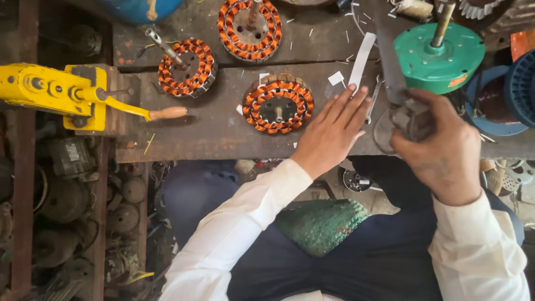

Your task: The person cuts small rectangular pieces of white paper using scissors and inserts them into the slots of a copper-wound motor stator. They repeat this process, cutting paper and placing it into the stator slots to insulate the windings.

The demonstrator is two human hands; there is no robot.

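From the head camera, the left hand (333,129) lies flat and released on the workbench (212,125), fingertips at the foot of a white paper strip (363,54), just right of a copper-wound stator (278,104). The right hand (440,147) is clenched round a small grey metal part (409,118), below a green motor housing (439,57) that carries a small orange label. Two more wound stators (186,67) lie farther back; a yellow hand-crank tool (67,95) stands at the left.
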